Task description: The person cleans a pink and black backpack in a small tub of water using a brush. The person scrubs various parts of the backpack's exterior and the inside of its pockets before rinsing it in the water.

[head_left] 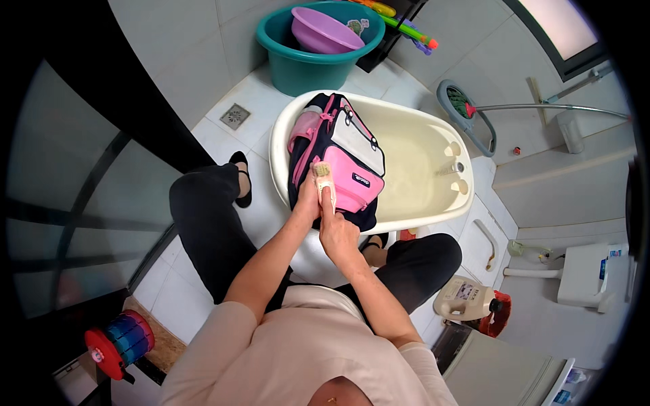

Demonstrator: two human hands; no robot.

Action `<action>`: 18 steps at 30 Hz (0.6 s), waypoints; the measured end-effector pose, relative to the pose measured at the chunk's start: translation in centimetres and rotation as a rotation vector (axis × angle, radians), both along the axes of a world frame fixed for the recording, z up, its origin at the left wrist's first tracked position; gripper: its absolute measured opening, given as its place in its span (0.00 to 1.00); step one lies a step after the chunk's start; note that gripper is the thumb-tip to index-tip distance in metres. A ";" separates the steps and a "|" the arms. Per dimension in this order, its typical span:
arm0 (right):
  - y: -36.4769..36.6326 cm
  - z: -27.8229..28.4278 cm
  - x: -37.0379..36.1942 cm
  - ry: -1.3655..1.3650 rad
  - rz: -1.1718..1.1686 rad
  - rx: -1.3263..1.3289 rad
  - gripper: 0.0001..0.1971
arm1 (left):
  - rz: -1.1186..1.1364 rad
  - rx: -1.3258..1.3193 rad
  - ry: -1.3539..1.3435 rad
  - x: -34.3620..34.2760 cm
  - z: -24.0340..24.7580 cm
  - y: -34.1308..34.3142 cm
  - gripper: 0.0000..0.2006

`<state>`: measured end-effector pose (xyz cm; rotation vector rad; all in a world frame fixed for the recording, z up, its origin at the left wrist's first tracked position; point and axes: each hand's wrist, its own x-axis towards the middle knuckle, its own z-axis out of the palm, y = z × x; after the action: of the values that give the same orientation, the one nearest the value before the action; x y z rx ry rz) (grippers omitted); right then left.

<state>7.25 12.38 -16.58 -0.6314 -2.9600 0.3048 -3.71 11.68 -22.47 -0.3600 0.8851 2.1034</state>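
A pink, grey and dark navy backpack (pixel 355 177) leans over the near left end of a cream baby bathtub (pixel 423 220). My right hand (pixel 338 233) is closed round the handle of a pale scrubbing brush (pixel 324 174), with the index finger laid along it. The brush head is over the pink side of the backpack. Close beside the brush, my left hand (pixel 308 199) rests against the bag's near left edge. Its fingers are mostly hidden by the brush and the bag, so their grip does not show.
Behind the tub stands a teal tub (pixel 298 68) holding a purple basin (pixel 325 30). A folded grey basin (pixel 460 108) leans on the right wall near a shower hose (pixel 555 106). A beige jug (pixel 464 298) stands at lower right, a red-ended reel (pixel 118 344) at lower left.
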 end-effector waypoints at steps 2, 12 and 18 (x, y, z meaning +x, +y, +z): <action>1.7 -0.6 -1.3 0.109 0.000 0.118 0.28 | -0.117 0.055 -0.022 -0.4 -0.2 0.0 0.24; 2.3 -1.3 1.0 0.088 -0.161 -0.080 0.24 | -0.205 0.018 0.024 -0.3 0.1 -0.2 0.34; 7.1 -0.5 -1.9 -0.041 -0.373 -0.288 0.23 | -0.249 0.120 0.112 -0.5 0.4 0.8 0.31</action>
<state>5.36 19.53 -17.05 -1.2130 -2.7749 0.6920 -4.23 12.48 -22.07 -0.0657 0.8185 1.9479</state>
